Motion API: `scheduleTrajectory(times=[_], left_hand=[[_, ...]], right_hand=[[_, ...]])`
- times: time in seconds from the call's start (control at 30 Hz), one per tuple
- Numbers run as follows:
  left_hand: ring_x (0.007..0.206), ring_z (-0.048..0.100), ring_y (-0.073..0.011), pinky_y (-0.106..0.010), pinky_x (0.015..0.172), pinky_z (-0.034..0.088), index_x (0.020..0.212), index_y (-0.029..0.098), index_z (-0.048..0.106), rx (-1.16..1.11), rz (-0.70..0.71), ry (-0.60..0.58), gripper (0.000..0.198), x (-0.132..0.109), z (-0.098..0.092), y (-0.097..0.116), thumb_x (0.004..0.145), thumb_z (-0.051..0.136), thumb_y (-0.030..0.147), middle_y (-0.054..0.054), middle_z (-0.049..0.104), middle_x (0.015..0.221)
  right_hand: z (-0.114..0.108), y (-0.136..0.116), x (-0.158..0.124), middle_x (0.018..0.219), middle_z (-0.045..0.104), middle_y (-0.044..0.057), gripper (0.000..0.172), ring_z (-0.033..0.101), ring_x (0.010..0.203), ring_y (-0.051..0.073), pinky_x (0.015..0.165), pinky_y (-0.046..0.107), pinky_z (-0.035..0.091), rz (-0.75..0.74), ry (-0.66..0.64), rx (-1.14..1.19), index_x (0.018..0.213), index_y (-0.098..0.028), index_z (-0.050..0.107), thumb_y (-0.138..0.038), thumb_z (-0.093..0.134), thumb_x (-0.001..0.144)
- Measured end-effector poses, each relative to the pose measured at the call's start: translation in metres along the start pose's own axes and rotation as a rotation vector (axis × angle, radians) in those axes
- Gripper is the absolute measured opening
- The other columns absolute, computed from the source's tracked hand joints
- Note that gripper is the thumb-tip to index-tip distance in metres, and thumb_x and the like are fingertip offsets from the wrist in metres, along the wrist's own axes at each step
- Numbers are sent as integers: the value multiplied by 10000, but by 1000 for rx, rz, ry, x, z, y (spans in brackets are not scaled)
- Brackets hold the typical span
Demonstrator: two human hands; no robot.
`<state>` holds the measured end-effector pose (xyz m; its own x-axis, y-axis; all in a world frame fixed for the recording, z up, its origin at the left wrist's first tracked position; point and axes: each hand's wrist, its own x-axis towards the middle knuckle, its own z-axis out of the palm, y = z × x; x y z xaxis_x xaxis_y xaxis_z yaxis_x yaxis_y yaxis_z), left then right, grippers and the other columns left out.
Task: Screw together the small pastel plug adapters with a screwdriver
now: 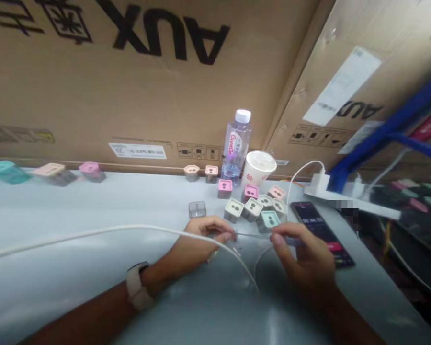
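My right hand (pixel 305 254) is closed on a thin screwdriver (pixel 253 235), its metal shaft pointing left and a translucent handle partly hidden by the fingers. The shaft's tip meets the fingertips of my left hand (pixel 206 237), which are pinched together on something small that I cannot make out. A white cable (pixel 136 227) arches across in front of my left hand. Just beyond the hands stand several small two-hole pencil sharpeners, among them a mint one (pixel 269 220), a cream one (pixel 233 209) and a pink one (pixel 225 188). A clear grey sharpener case (pixel 197 209) lies behind my left hand.
A water bottle (pixel 236 148) and a paper cup (pixel 259 167) stand against large cardboard boxes (pixel 129 96). On the right are a phone (pixel 321 232), a white power strip (pixel 359 203) and a blue metal frame (pixel 388 129). More sharpeners (pixel 55 173) sit far left.
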<state>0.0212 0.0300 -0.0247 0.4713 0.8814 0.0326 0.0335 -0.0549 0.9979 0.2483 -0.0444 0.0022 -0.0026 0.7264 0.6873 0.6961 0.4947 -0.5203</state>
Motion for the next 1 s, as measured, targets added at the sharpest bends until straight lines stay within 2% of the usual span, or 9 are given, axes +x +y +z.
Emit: scheduleTrajectory(times=[0.2,0.33,0.63,1.0], left_hand=[[868,746,-213,-302,800,591,876,147,765,-26,-50,-15,173,1,0,1,820,786,310,-85,796,900],[881,742,-212,-301,821,582,868,151,772,-16,-74,2,171,2,0,2,823,780,316,-84,796,906],[861,731,-214,-312,806,584,879,166,785,100,1,12,135,0,0,-3,852,745,292,-76,791,891],[872,737,-214,-308,800,577,874,168,776,107,-1,8,113,1,1,-3,842,740,270,-75,794,901]], right_hand=[[0,0,0,799,730,-30,68,694,636,94,605,167,559,25,-10,16,969,-233,683,-170,665,952],[0,1,0,835,751,-23,72,732,714,108,653,165,579,2,-27,-4,971,-235,680,-168,659,954],[-1,3,0,833,735,-10,95,721,709,115,635,185,575,-61,-64,-6,990,-226,661,-139,642,958],[0,3,0,840,738,-8,102,728,732,116,661,183,583,-79,-51,-9,989,-221,658,-127,652,949]])
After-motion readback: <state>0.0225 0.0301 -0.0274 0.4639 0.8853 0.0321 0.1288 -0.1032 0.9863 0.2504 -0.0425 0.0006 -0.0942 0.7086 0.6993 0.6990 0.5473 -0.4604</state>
